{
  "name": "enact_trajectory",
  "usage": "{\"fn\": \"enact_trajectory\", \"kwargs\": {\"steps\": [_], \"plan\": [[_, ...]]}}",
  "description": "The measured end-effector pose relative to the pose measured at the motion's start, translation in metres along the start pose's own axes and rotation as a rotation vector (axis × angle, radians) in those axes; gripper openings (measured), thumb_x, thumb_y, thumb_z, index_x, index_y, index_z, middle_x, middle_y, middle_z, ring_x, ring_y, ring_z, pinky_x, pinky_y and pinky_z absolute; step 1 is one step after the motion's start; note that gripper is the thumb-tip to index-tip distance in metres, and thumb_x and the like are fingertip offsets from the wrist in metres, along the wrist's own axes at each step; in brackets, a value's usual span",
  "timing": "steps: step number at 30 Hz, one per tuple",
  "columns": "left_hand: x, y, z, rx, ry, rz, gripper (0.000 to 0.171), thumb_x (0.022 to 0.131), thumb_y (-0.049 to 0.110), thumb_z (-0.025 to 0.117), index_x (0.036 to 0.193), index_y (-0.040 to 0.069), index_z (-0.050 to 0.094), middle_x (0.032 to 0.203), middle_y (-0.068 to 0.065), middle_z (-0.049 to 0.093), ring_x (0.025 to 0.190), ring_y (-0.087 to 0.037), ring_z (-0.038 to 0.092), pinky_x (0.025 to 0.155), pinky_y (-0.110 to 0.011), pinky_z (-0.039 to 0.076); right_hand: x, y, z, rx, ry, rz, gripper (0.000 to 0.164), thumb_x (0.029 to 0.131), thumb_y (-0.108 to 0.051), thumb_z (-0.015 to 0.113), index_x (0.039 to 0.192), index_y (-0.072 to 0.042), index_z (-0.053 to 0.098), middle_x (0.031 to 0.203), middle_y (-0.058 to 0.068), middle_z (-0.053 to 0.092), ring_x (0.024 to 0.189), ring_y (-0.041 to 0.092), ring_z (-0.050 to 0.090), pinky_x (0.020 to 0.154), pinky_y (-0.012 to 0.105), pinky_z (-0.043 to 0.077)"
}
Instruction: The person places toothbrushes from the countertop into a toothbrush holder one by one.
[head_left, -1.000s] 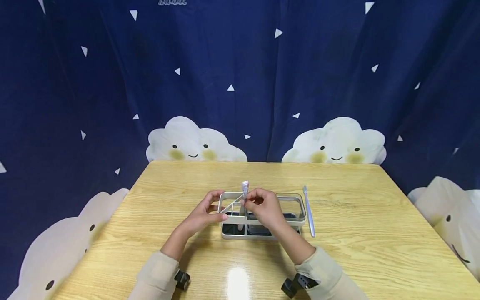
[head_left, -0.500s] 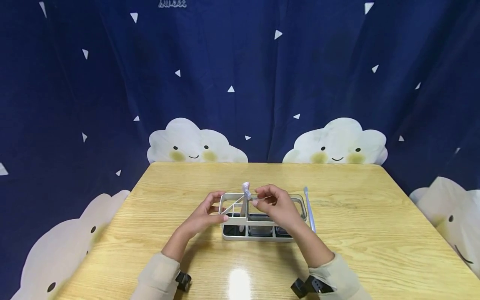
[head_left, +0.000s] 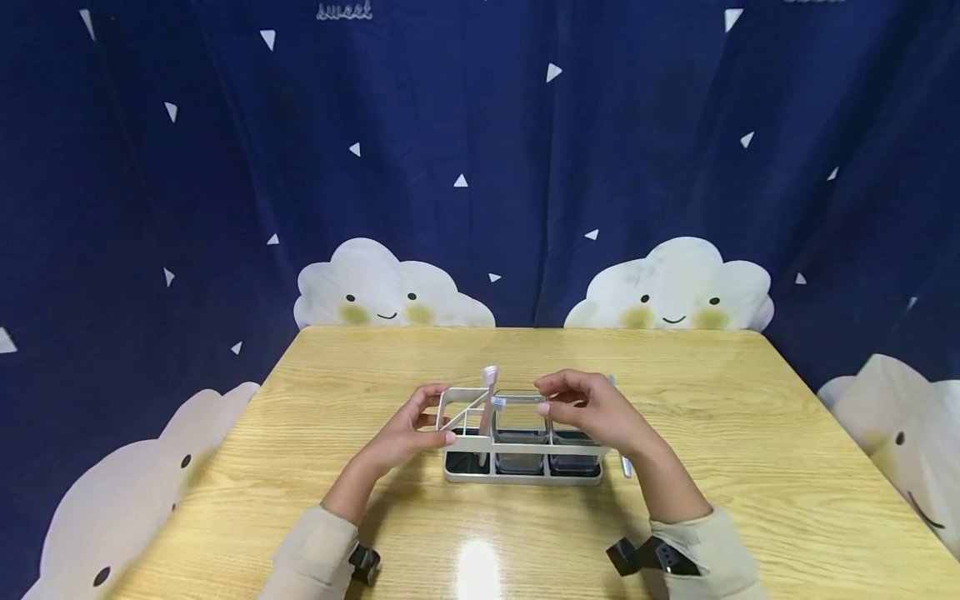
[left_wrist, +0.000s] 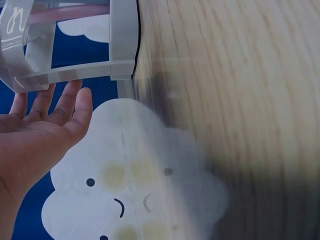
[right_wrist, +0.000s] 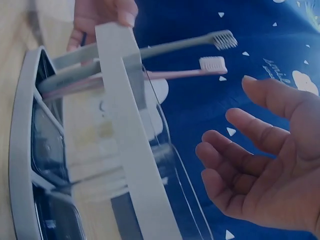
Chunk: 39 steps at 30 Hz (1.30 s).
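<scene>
A pale grey toothbrush holder (head_left: 471,444) stands on the table, with two clear cups (head_left: 519,463) in its middle and right compartments. My left hand (head_left: 405,428) holds its left end, thumb on the front of the upper rail and fingers at the back. In the left compartment lean a pink toothbrush (right_wrist: 182,74) and a grey toothbrush (right_wrist: 175,47), bristles up. My right hand (head_left: 592,408) hovers over the holder's right part, fingers loosely bent and holding nothing. In the right wrist view it is apart from both brushes.
A blue toothbrush (head_left: 626,468) lies on the wooden table (head_left: 720,433) right of the holder, partly hidden by my right hand. A dark blue curtain (head_left: 420,108) with clouds hangs behind the table's far edge.
My right hand has let go of the grey toothbrush and moved right, away from the left compartment. The grey brush stays leaning in the holder. My left hand stays in place.
</scene>
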<state>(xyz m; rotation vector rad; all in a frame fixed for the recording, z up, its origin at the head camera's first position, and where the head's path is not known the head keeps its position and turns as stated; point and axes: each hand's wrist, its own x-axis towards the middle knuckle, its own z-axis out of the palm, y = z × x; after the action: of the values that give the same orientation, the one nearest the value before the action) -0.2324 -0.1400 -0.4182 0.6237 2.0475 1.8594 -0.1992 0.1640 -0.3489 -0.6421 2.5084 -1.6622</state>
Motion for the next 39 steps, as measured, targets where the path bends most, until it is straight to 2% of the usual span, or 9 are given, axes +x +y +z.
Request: {"fn": "enact_trajectory", "kwargs": {"steps": [5, 15, 18, 21, 28, 36, 39], "plan": [[-0.006, 0.015, 0.006, 0.009, 0.001, 0.015, 0.071, 0.081, -0.002, 0.065, 0.140, 0.000, 0.025, 0.133, -0.030, 0.031, 0.111, -0.042, 0.042, 0.080, -0.040, 0.048, -0.003, 0.002, -0.012, -0.026, 0.004, -0.017, 0.035, 0.085, -0.019, 0.069, 0.114, -0.001, 0.062, 0.107, 0.013, 0.061, 0.090, 0.026, 0.059, 0.072, 0.033, 0.051], [-0.006, 0.015, 0.006, 0.003, -0.004, 0.014, 0.072, 0.081, -0.002, 0.066, 0.140, 0.000, 0.025, 0.133, -0.031, 0.029, 0.112, -0.043, 0.041, 0.080, -0.039, 0.048, -0.011, 0.015, -0.037, -0.042, 0.042, -0.023, 0.036, 0.086, -0.016, 0.067, 0.117, 0.000, 0.060, 0.111, 0.012, 0.060, 0.094, 0.028, 0.056, 0.071, 0.032, 0.050], [-0.006, 0.015, 0.006, 0.012, -0.001, 0.017, 0.072, 0.081, -0.002, 0.066, 0.140, 0.000, 0.025, 0.133, -0.031, 0.030, 0.110, -0.040, 0.043, 0.081, -0.039, 0.048, -0.012, 0.022, -0.045, -0.016, 0.057, -0.020, 0.036, 0.086, -0.014, 0.067, 0.118, 0.002, 0.058, 0.112, 0.015, 0.059, 0.094, 0.027, 0.056, 0.073, 0.031, 0.050], [-0.006, 0.016, 0.006, 0.022, 0.000, 0.018, 0.071, 0.081, -0.001, 0.066, 0.140, 0.000, 0.026, 0.133, -0.031, 0.031, 0.109, -0.038, 0.044, 0.081, -0.039, 0.048, -0.012, 0.031, -0.052, 0.009, 0.077, 0.002, 0.037, 0.086, -0.012, 0.067, 0.118, 0.004, 0.057, 0.113, 0.017, 0.058, 0.094, 0.025, 0.057, 0.075, 0.029, 0.050], [-0.005, 0.015, 0.005, 0.010, -0.006, 0.019, 0.072, 0.081, -0.001, 0.066, 0.140, 0.000, 0.025, 0.133, -0.031, 0.030, 0.112, -0.043, 0.041, 0.081, -0.039, 0.048, -0.015, 0.048, -0.062, 0.036, 0.118, 0.057, 0.042, 0.086, -0.016, 0.069, 0.119, 0.005, 0.056, 0.114, 0.018, 0.057, 0.091, 0.020, 0.058, 0.078, 0.028, 0.049], [-0.005, 0.015, 0.005, 0.020, -0.009, 0.013, 0.072, 0.080, -0.002, 0.066, 0.140, 0.000, 0.026, 0.133, -0.031, 0.030, 0.111, -0.040, 0.043, 0.081, -0.040, 0.048, -0.015, 0.066, -0.071, 0.053, 0.163, 0.100, 0.044, 0.086, -0.018, 0.069, 0.119, 0.007, 0.055, 0.117, 0.019, 0.056, 0.092, 0.017, 0.058, 0.078, 0.028, 0.049], [-0.005, 0.016, 0.005, 0.018, -0.009, 0.013, 0.072, 0.080, -0.002, 0.066, 0.140, 0.000, 0.025, 0.133, -0.029, 0.032, 0.112, -0.041, 0.042, 0.081, -0.040, 0.048, -0.016, 0.075, -0.074, 0.073, 0.177, 0.148, 0.047, 0.087, -0.022, 0.068, 0.123, 0.005, 0.054, 0.117, 0.017, 0.056, 0.094, 0.014, 0.057, 0.079, 0.029, 0.048]]}}
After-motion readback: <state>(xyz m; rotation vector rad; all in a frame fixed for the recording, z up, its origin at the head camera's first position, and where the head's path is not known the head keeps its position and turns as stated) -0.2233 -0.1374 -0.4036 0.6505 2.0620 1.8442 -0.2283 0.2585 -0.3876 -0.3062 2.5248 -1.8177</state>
